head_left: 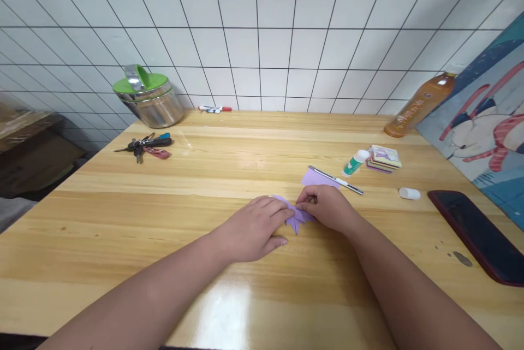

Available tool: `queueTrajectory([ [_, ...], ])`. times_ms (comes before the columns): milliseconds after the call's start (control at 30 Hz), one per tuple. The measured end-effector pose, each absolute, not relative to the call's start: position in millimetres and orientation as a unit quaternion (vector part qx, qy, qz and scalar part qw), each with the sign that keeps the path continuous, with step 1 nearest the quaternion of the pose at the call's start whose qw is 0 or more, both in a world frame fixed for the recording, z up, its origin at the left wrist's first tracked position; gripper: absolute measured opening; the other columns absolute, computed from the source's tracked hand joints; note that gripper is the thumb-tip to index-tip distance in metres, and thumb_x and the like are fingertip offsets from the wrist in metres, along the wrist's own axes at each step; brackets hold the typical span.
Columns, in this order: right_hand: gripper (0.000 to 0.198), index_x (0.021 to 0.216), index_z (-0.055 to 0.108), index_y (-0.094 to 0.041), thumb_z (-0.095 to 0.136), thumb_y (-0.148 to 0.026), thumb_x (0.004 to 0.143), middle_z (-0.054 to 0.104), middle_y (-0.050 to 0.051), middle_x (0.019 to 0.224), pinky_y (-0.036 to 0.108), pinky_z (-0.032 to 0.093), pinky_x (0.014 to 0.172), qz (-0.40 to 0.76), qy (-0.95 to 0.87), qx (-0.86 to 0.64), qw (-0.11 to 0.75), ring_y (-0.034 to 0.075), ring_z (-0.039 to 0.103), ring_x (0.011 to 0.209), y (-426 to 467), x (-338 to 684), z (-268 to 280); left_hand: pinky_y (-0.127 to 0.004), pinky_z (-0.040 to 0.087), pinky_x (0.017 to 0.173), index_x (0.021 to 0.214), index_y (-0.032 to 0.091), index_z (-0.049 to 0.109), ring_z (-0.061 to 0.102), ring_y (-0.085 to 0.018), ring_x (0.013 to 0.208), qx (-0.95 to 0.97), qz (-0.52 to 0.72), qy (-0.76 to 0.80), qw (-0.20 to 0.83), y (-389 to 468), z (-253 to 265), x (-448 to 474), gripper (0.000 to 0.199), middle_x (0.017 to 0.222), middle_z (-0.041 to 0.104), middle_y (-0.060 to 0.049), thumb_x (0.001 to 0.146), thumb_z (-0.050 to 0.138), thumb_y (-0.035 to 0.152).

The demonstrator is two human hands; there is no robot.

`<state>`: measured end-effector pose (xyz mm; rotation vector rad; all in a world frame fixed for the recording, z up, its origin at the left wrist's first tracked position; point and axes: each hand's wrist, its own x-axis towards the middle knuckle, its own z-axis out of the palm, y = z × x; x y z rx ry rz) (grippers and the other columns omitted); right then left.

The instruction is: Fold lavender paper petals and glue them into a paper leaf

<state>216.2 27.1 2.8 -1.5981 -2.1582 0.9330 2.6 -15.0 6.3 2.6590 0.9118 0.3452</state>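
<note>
A folded purple paper piece (298, 221) with pointed tips, like a star or flower, lies on the wooden table between my hands. My left hand (257, 229) rests flat over its left part, fingers stretched and thumb apart. From the other side, my right hand (325, 207) pinches the paper near its middle between thumb and forefinger. The fingers cover much of the piece. Just beyond my right hand lies a flat purple sheet (311, 177), partly hidden by that hand, with a silver pen (336, 179) across its edge.
Right of the pen stand an uncapped-looking glue stick (355, 163) and a paper stack (383, 159). A white cap (409, 193), phone (478, 235) and drink bottle (421, 104) are farther right. Keys (143, 145), a lidded metal pot (151, 104) and markers (215, 109) sit at back left.
</note>
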Motion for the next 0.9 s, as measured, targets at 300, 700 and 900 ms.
queueTrajectory([
  [300, 0.011, 0.068, 0.065, -0.024, 0.061, -0.033, 0.072, 0.065, -0.002, 0.063, 0.023, 0.037, 0.048, 0.312, -0.753, -0.56, 0.145, 0.012, 0.054, 0.054, 26.2, 215.6, 3.2, -0.044, 0.032, 0.101, 0.128, 0.02, 0.042, 0.044, -0.027, 0.116, 0.93, 0.107, 0.315, 0.155, -13.8, 5.1, 2.7, 0.049, 0.125, 0.049, -0.012, 0.084, 0.05, 0.04],
  [700, 0.01, 0.068, 0.065, -0.023, 0.061, -0.031, 0.072, 0.066, -0.003, 0.063, 0.022, 0.037, 0.048, 0.303, -0.749, -0.573, 0.138, 0.011, 0.055, 0.054, 26.1, 215.4, 2.8, -0.044, 0.035, 0.099, 0.127, 0.02, 0.043, 0.046, -0.026, 0.113, 0.929, 0.126, 0.308, 0.163, -14.0, 7.0, 3.3, 0.047, 0.121, 0.051, -0.011, 0.084, 0.05, 0.039],
  [900, 0.011, 0.069, 0.065, -0.023, 0.06, -0.032, 0.073, 0.067, -0.003, 0.065, 0.021, 0.037, 0.048, 0.296, -0.75, -0.576, 0.134, 0.011, 0.055, 0.055, 25.2, 214.5, 4.5, -0.042, 0.034, 0.101, 0.123, 0.019, 0.047, 0.045, -0.025, 0.113, 0.929, 0.111, 0.312, 0.162, -14.1, 8.8, 4.1, 0.044, 0.121, 0.051, -0.011, 0.084, 0.051, 0.038],
])
